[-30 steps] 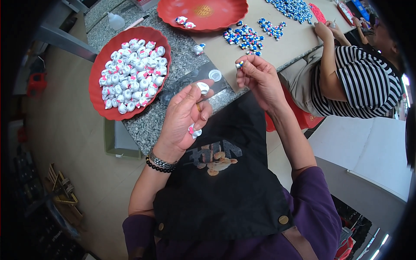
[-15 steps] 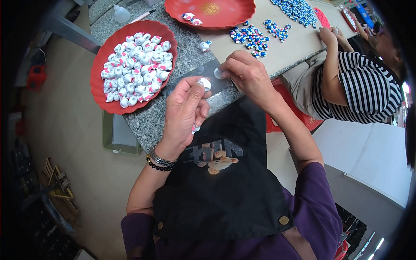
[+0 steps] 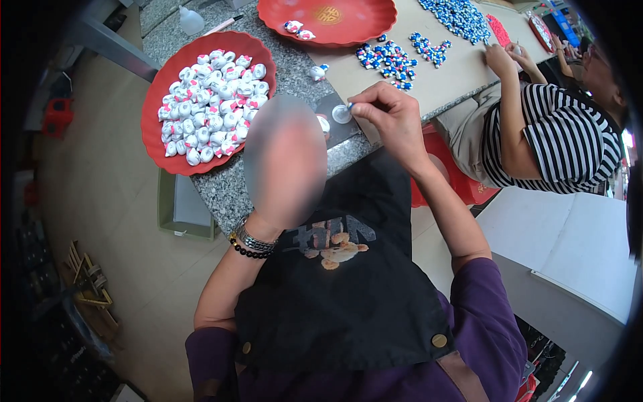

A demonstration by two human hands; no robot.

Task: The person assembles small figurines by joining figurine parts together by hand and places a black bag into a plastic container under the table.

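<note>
Left red plate: It is heaped with little white heads, round and shiny with pink bows. You seem to have lots left, as I see no blue parts on these.
Your left hand: It is all blurry, so I cannot tell what your fingers are doing.
Far red plate: Two white toys with dark blue parts lie near its edge. They look done.
Toy on the stone: It is white with a bit of blue, so maybe you have done this one too.
White piece: It peeks out right beside the blur, smooth and rounded.
Clear dish: It is small and round, on the dark sheet.
Your right hand: Your thumb and finger pinch a tiny blue bit at the dish's rim. I cannot tell if they touch.
Blue bits: Many wait in piles.
</note>
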